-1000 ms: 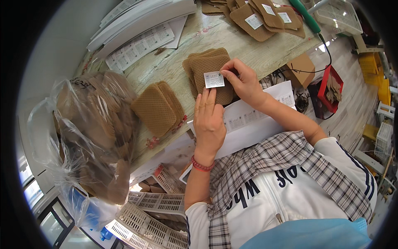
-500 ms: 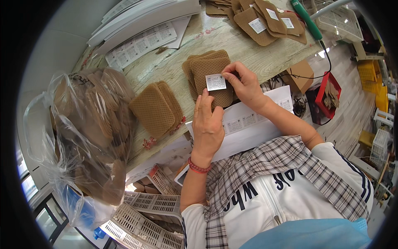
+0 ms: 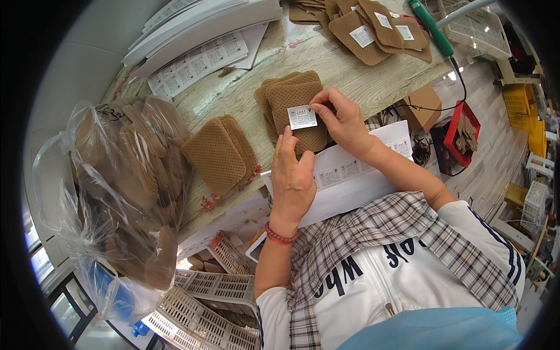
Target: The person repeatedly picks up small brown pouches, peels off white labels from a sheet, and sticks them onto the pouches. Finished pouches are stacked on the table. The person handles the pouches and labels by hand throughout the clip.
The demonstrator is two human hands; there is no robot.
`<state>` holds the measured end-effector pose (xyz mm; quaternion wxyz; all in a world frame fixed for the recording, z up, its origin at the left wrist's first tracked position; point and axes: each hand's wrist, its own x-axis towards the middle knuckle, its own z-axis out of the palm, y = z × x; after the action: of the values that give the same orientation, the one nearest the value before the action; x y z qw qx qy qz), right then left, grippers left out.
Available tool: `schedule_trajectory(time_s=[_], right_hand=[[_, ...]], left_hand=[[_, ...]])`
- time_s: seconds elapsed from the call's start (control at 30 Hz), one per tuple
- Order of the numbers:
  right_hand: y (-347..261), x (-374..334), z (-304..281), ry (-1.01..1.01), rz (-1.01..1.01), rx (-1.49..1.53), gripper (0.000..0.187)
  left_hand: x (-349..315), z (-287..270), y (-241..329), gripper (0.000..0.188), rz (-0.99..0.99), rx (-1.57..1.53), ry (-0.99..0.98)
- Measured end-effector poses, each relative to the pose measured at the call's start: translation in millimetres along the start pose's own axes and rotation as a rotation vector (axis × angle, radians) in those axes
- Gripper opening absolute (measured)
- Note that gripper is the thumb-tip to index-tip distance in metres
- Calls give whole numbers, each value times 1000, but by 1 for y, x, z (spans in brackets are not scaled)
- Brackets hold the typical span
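A white printed label (image 3: 302, 118) lies over the top piece of a small stack of brown perforated pads (image 3: 280, 99). Thumb and forefinger of my right hand (image 3: 341, 119) pinch the label's upper right corner. My left hand (image 3: 291, 178) has its fingers stretched out, and a fingertip touches the label's lower left corner. Whether the label is fully stuck down, I cannot tell. Beneath my wrists, a white sheet of labels (image 3: 344, 169) hangs over the table's front edge. Another small stack of brown pads (image 3: 217, 154) sits to the left.
At the left edge stands a clear plastic bag (image 3: 134, 192) full of brown pads. Label sheets (image 3: 198, 61) are piled at the back left. Labelled pads (image 3: 361, 38) lie at the back right beside a green tool (image 3: 430, 26) with a cord. A red box (image 3: 462, 135) stands at the right.
The label and the right fingertips have shifted very slightly left and the label now lies a little differently on the pad. My left hand has hardly moved.
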<state>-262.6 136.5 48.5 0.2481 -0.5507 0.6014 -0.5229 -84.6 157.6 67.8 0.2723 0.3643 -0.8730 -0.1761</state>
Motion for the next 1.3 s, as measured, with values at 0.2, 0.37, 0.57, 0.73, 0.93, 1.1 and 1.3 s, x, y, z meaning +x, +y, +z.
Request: schedule_trajectory(time_s=[0.2,0.37,0.57,0.73,0.93,1.1,1.3], right_hand=[[1,-2,0,11,-49,-34,7],[4,-2,0,6,-33,-13,7],[0,-1,1,6,-7,13,8],[1,-1,2,28,-49,-18,8],[-1,-2,3,46,-87,-58,9],[0,-2,4,65,-161,-106,10],[1,-1,6,97,-245,-180,12]], left_hand=[[2,-2,3,8,1,-24,3],[2,-2,2,5,-1,-26,-19],[4,-2,1,4,24,-6,-27],[4,-1,1,5,25,15,-42],[2,-1,1,6,22,45,-59],[2,0,2,4,24,123,-54],[4,-1,3,7,11,150,-67]])
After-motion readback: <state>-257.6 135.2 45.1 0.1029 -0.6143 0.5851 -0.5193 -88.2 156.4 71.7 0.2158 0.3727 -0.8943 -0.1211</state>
